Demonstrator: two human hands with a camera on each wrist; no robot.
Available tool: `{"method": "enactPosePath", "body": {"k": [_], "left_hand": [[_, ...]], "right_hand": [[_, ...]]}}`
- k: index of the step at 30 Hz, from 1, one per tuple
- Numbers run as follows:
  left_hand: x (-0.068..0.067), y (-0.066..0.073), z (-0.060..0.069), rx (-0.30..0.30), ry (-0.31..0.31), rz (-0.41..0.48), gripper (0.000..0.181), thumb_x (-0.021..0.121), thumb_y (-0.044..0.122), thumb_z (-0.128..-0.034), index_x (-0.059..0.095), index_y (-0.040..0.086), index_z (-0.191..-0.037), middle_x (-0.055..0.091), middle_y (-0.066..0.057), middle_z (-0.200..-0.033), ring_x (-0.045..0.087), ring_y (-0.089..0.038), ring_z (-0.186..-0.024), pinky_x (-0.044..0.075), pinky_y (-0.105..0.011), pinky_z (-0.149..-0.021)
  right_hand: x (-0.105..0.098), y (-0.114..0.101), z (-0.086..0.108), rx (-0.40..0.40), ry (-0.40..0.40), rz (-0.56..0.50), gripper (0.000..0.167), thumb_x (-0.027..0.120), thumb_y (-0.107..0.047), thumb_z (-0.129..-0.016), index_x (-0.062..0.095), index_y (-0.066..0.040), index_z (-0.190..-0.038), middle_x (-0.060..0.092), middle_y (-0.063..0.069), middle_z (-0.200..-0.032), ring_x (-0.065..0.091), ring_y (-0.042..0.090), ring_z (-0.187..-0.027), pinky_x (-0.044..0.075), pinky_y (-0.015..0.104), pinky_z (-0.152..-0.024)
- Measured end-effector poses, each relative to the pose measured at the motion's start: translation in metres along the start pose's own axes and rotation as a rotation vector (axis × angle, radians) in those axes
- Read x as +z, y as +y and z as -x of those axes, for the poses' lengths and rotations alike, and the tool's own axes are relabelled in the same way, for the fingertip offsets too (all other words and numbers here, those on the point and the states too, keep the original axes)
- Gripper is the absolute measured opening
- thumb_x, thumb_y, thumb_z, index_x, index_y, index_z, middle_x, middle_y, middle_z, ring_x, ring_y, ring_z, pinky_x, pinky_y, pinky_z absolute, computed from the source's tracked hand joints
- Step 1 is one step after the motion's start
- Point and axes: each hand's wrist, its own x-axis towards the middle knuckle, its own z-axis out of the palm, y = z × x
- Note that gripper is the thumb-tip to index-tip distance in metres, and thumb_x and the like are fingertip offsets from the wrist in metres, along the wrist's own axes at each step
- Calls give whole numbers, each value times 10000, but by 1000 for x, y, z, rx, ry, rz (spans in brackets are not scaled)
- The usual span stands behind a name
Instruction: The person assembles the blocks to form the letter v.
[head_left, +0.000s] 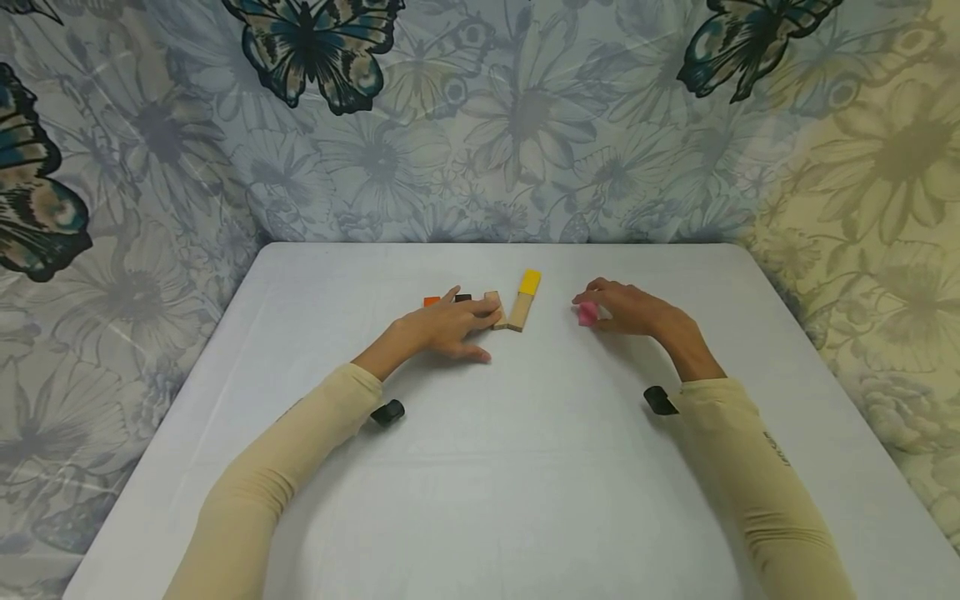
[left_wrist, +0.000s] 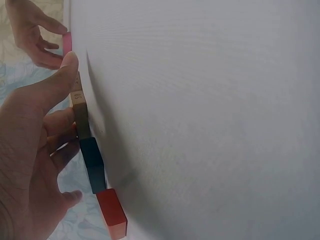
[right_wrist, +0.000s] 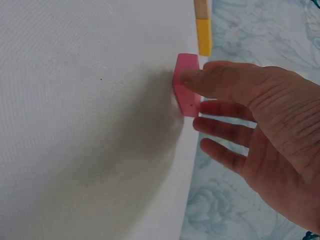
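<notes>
The right hand (head_left: 630,310) pinches the pink block (right_wrist: 185,100) between thumb and fingers; the left hand (head_left: 447,326) spreads its fingers loosely, a wooden block (head_left: 491,297) at their tips, the black block (left_wrist: 93,165) and orange block (left_wrist: 113,210) beside them, the yellow block (head_left: 530,282) beyond

far on the table (head_left: 540,467), a row of blocks (head_left: 463,297) runs left to right, partly under my left hand (head_left: 452,325); at its right end a pair of blocks (head_left: 523,302) lies end to end, pointing far and slightly right. farther right, a lone block (head_left: 588,314) sits between thumb and fingers of my right hand (head_left: 626,308), and the wall (head_left: 525,150) stands behind the table
</notes>
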Motion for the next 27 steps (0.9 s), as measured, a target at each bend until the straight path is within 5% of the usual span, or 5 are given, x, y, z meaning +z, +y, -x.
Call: {"method": "enactPosePath", "body": {"k": [27], "left_hand": [[3, -1, 1, -2, 16, 30, 923, 565, 691, -975, 253, 167, -1668, 199, -38, -1768, 258, -227, -1630, 96, -681, -1304]], "right_hand": [[-5, -12, 4, -68, 111, 55, 393, 812, -124, -905, 725, -46, -1281, 660, 225, -1274, 632, 393, -1149, 560, 596, -997]]}}
